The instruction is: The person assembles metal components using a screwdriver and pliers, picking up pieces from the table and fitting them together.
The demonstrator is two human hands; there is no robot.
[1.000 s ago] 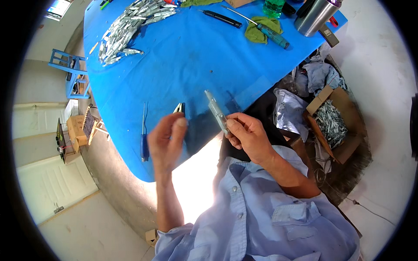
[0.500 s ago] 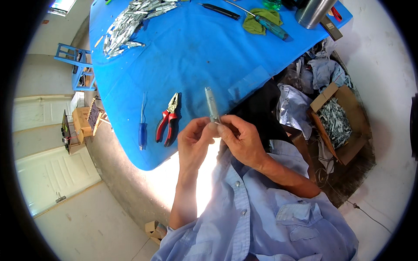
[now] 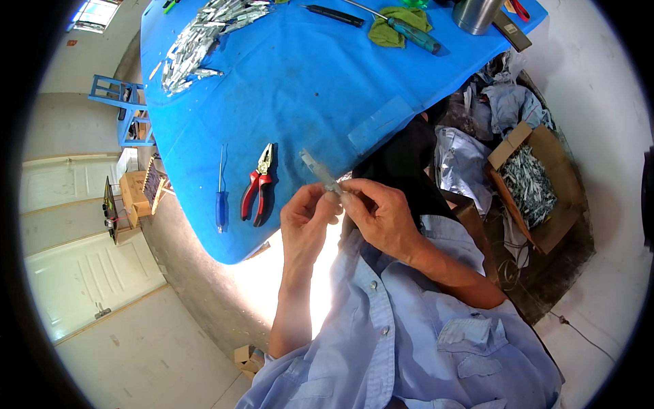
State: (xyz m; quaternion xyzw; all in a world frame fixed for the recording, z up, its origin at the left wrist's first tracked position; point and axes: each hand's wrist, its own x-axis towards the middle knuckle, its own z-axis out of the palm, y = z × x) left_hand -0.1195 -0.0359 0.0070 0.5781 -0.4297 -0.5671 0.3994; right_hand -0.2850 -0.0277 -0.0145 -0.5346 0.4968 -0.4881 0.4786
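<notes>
1 slim pale piece (image 3: 315, 166), partly see-through, is held up near the table's near edge, its free end tilted far and to the left. Its near end is pinched between the thumb and fingers of the left hand (image 3: 304, 217) and of the right hand (image 3: 383, 217); the 2 hands are brought close together, thumb tips almost meeting. Exact finger contact is hidden; whether the hands touch each other cannot be told.

Left of the hands, 1 pair of pliers (image 3: 258, 180) with red-and-black handles is laid on the blue tablecloth (image 3: 300, 95), jaws pointed far and slightly parted. Just left of that, 1 blue-handled screwdriver (image 3: 221, 208) is laid with its shaft pointed far. Both are left untouched.

At far left, many silvery strips (image 3: 197, 44) are heaped on the cloth. At the far side, 1 black pen-like tool (image 3: 332, 15) is set down; right of it, 1 teal-handled screwdriver (image 3: 417, 37) is rested across 1 green rag (image 3: 384, 33). At far right, 1 steel flask (image 3: 473, 15) is partly cut off by the frame.

Right of the table, 1 open cardboard box (image 3: 563, 178) is filled with thin grey-white pieces (image 3: 523, 187); beside it, 1 silvery bag (image 3: 462, 169) is crumpled. Off the table's left side, 1 blue chair (image 3: 133, 129) is seen.
</notes>
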